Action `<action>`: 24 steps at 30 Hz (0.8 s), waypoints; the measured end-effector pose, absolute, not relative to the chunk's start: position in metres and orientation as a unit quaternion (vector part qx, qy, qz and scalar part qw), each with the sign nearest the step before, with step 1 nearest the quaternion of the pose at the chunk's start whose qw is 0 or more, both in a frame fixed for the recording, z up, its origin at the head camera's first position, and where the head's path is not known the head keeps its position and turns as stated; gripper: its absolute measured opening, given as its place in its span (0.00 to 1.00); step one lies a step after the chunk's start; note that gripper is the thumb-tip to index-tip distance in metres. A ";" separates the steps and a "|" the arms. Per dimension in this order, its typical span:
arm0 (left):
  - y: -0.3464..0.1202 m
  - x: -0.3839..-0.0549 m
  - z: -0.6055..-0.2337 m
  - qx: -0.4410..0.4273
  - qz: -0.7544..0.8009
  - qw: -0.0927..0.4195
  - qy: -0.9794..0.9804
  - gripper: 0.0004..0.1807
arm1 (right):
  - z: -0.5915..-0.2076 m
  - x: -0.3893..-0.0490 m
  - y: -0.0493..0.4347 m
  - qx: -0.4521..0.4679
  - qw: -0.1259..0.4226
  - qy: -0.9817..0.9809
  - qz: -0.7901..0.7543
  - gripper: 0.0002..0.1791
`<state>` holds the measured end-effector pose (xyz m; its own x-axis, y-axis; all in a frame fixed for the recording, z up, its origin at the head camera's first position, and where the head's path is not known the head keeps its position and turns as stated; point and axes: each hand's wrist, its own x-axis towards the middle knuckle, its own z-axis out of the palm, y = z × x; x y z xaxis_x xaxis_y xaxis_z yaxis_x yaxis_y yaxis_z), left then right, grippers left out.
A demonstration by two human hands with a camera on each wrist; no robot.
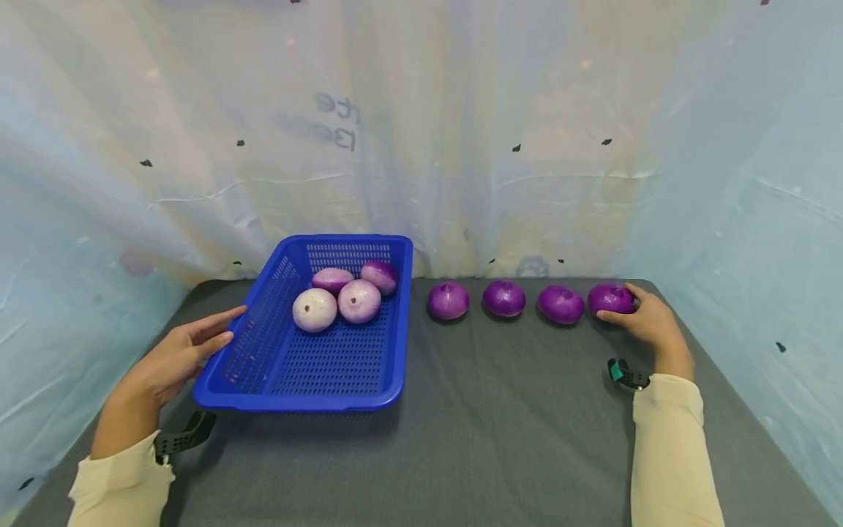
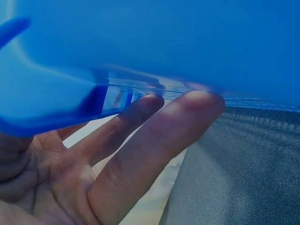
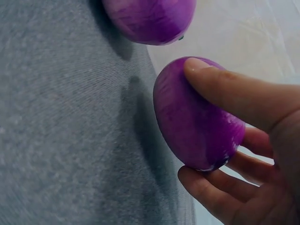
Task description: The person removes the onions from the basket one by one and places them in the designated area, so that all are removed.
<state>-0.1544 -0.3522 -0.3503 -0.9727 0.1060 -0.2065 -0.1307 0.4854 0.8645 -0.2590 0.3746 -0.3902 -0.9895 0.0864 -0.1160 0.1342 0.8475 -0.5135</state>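
Arrangement of onions, basket and hands on a grey-covered desk (image 1: 500, 439). At left, a blue basket (image 1: 402, 344) of perforated plastic holds four onions grouped toward its far part: a pale near-left onion (image 1: 315, 310), a pale near-right onion (image 1: 360, 301), and behind them two white-and-purple onions (image 1: 332, 279). The left hand (image 1: 167, 362) touches the basket's left side with its fingers extended and spaced apart, as the left wrist view also shows.

To the right of the basket, four purple onions form a row along the far edge of the desk: the first onion (image 1: 448, 301), the second onion (image 1: 504, 298), the third onion (image 1: 560, 304) and, at the right end, the fourth onion (image 1: 607, 300). The right hand (image 1: 648, 322) grips this last one between thumb and curled fingers; whether it bears on the desk cannot be told. The third onion lies just beside it.

Each wrist carries a dark strap (image 1: 628, 375) beside a cream sleeve (image 1: 672, 446). A pale sheet (image 1: 448, 132) with dark lettering and small dark marks hangs behind.
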 end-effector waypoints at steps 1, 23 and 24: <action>-0.352 -0.155 -0.351 -0.005 0.508 0.117 0.853 0.38 | -0.391 -0.258 0.375 0.059 0.047 0.960 -0.271 0.60; -0.351 -0.156 -0.348 -0.001 0.504 0.119 0.856 0.38 | -0.392 -0.256 0.377 0.056 0.061 0.957 -0.279 0.61; -0.352 -0.156 -0.349 -0.001 0.503 0.118 0.856 0.37 | -0.392 -0.257 0.378 0.054 0.061 0.957 -0.278 0.61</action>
<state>-0.1557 -0.3515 -0.3488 -0.9721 0.1173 -0.2033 -0.1207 0.4931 0.8616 -0.2573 0.3776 -0.3919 -0.9866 0.0702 -0.1470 0.1380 0.8400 -0.5248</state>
